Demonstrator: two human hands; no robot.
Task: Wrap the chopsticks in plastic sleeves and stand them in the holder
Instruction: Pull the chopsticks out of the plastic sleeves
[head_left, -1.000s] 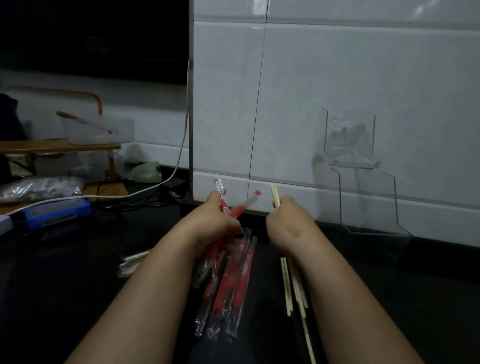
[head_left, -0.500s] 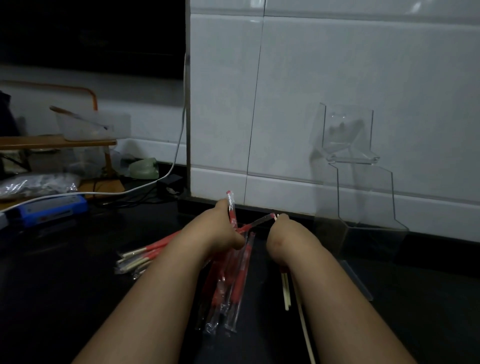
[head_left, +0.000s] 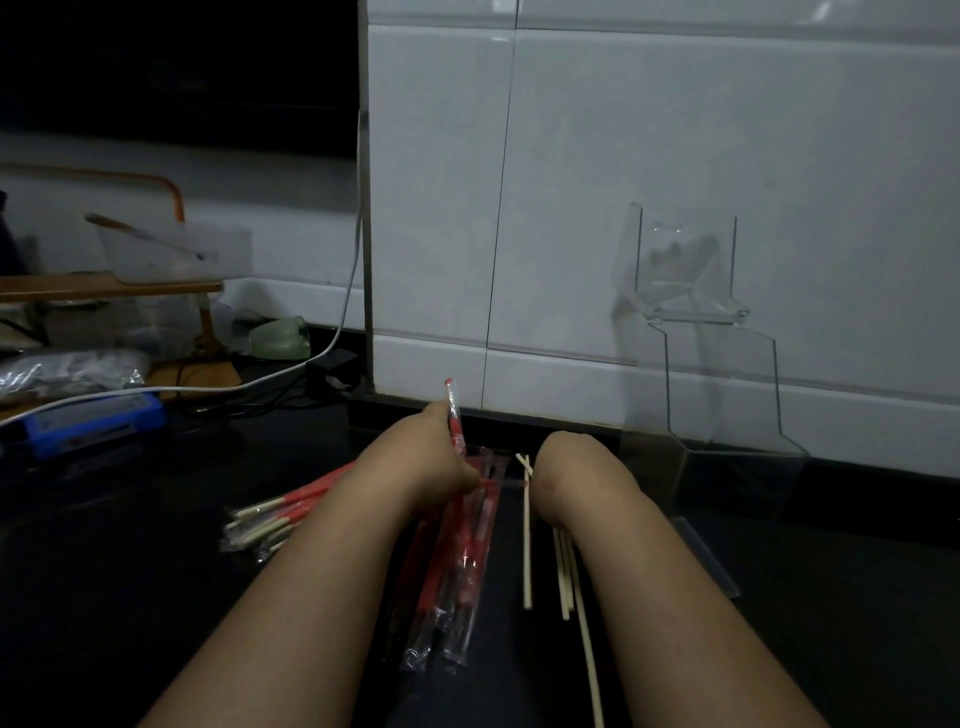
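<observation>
Now the left hand (head_left: 441, 460) grips one red plastic sleeve (head_left: 453, 410), its tip poking up past the knuckles. Bare chopsticks (head_left: 527, 545) lie on the desk (head_left: 156, 623) just left of the right hand (head_left: 571, 478), whose fingers are hidden, so its grip cannot be told; the clear holder (head_left: 722, 395) stands beyond it.

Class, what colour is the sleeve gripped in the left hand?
The sleeve is mostly red; best in the head view.

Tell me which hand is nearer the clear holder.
Right. The right hand sits just left of the holder; the left hand is farther left, gripping a red sleeve.
</observation>
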